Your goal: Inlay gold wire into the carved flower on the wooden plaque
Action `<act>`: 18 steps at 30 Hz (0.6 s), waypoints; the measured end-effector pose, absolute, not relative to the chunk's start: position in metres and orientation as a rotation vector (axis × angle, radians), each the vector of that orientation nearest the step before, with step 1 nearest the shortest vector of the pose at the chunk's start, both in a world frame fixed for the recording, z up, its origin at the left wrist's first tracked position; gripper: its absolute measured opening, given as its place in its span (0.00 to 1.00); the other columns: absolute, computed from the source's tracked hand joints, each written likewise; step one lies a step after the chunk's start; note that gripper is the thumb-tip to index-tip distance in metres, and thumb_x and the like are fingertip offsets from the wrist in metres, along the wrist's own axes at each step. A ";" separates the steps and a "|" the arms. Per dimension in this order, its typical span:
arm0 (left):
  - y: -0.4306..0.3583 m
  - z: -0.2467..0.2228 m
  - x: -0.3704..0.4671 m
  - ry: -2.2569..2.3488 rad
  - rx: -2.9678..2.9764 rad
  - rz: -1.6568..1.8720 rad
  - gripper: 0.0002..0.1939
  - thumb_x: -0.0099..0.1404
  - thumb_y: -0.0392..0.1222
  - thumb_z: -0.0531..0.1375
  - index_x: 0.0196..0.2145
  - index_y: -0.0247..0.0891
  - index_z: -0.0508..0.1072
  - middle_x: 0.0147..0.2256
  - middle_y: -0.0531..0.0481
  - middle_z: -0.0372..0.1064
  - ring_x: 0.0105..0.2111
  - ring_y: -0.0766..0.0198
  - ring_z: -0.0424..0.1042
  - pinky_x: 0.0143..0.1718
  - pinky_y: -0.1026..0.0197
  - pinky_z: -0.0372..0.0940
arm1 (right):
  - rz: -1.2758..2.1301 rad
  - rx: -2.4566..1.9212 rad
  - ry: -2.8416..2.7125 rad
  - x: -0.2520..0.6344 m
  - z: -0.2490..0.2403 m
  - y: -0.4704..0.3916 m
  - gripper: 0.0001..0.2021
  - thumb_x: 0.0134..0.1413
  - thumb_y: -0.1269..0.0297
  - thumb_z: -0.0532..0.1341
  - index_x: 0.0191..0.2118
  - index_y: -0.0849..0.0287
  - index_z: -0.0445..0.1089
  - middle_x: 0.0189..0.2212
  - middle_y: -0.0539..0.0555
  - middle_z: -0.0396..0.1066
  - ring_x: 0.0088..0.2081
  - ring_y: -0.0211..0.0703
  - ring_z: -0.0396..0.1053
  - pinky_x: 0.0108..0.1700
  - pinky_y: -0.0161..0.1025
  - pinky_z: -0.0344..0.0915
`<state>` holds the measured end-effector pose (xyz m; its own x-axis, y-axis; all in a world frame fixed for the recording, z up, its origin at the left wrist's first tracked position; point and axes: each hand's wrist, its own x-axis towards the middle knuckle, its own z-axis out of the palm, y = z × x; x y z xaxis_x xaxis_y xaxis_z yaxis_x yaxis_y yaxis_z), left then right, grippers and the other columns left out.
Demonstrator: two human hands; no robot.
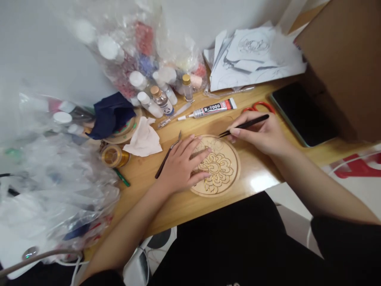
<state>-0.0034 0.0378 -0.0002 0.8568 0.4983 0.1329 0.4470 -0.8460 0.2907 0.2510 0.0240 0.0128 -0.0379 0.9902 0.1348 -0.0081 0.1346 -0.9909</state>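
Note:
A round wooden board point(235, 174) lies on the table, bearing a flower pattern point(216, 167) outlined in raised gold lines; its upper part shows only a thin drawn outline. My left hand point(186, 165) rests with fingers spread over the board's left side, hiding part of the pattern. In my right hand point(257, 131) are black tweezers point(244, 124), pinched between thumb and fingers, their tips over the board's upper right rim. Just left of my left hand lies a dark-handled tool point(164, 161) with a pointed metal tip, partly under the fingers.
Behind the board lie a B-7000 glue tube point(212, 108), red-handled scissors point(262, 105) and several small bottles point(162, 99). A phone point(303, 113) and a cardboard box point(342, 67) stand right. Sketches point(253, 55) are stacked at the back; plastic bags point(74, 174) crowd the left.

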 end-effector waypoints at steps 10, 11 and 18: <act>0.031 0.021 -0.005 0.924 2.095 0.675 0.24 0.65 0.58 0.59 0.48 0.37 0.76 0.56 0.38 0.68 0.59 0.50 0.64 0.63 0.44 0.53 | 0.949 -1.080 -1.356 0.243 0.027 0.001 0.06 0.48 0.63 0.71 0.31 0.57 0.76 0.24 0.49 0.75 0.26 0.35 0.73 0.28 0.32 0.70; 0.027 0.030 -0.004 0.936 2.008 0.696 0.21 0.67 0.56 0.58 0.45 0.36 0.77 0.51 0.39 0.72 0.55 0.52 0.68 0.61 0.47 0.58 | 0.936 -1.060 -1.376 0.239 0.032 -0.006 0.05 0.49 0.64 0.70 0.32 0.57 0.76 0.26 0.50 0.76 0.28 0.36 0.74 0.29 0.32 0.70; -0.004 0.075 0.014 0.802 1.448 0.700 0.16 0.68 0.51 0.58 0.35 0.36 0.78 0.33 0.48 0.78 0.36 0.63 0.77 0.43 0.60 0.71 | 0.807 -0.815 -1.561 0.224 0.063 -0.042 0.06 0.53 0.72 0.67 0.37 0.55 0.77 0.31 0.51 0.78 0.33 0.38 0.75 0.31 0.35 0.71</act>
<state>0.0139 -0.0035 0.0749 0.5703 0.8199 -0.0504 0.0608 0.0190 0.9980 0.2236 -0.0423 0.0632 -0.1173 0.8494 0.5145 0.0717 0.5240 -0.8487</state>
